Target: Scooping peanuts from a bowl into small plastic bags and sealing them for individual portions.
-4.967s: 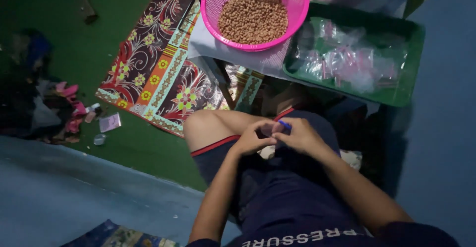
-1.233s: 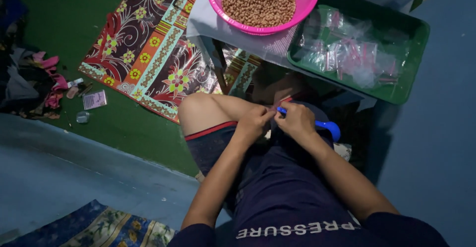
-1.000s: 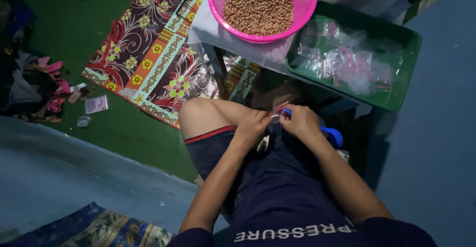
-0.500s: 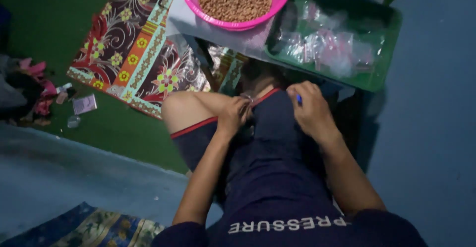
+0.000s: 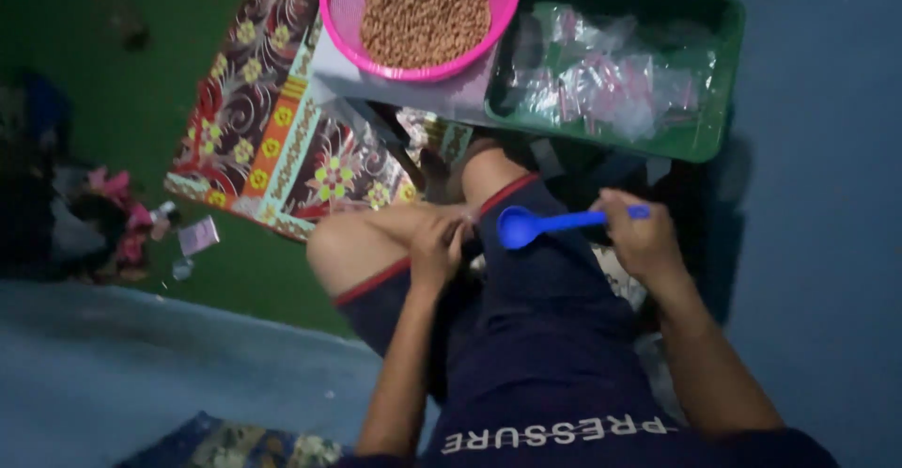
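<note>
- Green floor (image 5: 141, 64) across the upper left, dim and slightly blurred, beside a pale blue-grey strip along the bottom left.
- Patterned mat (image 5: 272, 139) with red, orange and yellow flowers, spread flat on the floor, its right edge tucked under the low desk (image 5: 442, 101).
- Seated at the desk, bare knee raised at centre: dark blue shorts (image 5: 554, 336) with red trim, filling the lower middle.
- Green tray (image 5: 714, 139) on the right of the desk, heaped with small clear plastic bags (image 5: 601, 92), touching the basket's side.
- Pink mesh basket (image 5: 348, 17) at top centre, filled with small brown nuts or beans (image 5: 425, 12), kind unclear.
- Right hand (image 5: 639, 238) closed around the handle end of a blue plastic spoon (image 5: 521, 226), held level over the thigh, bowl pointing left, just below the tray's near edge.
- Left hand (image 5: 437, 247) resting by the knee, fingers curled, pinching something small and pale; too blurred to tell what.
- Heap of pink and dark odds and ends (image 5: 113, 219) at far left, well apart from the hands, with a small pale packet (image 5: 197, 236) lying beside it on the floor.
</note>
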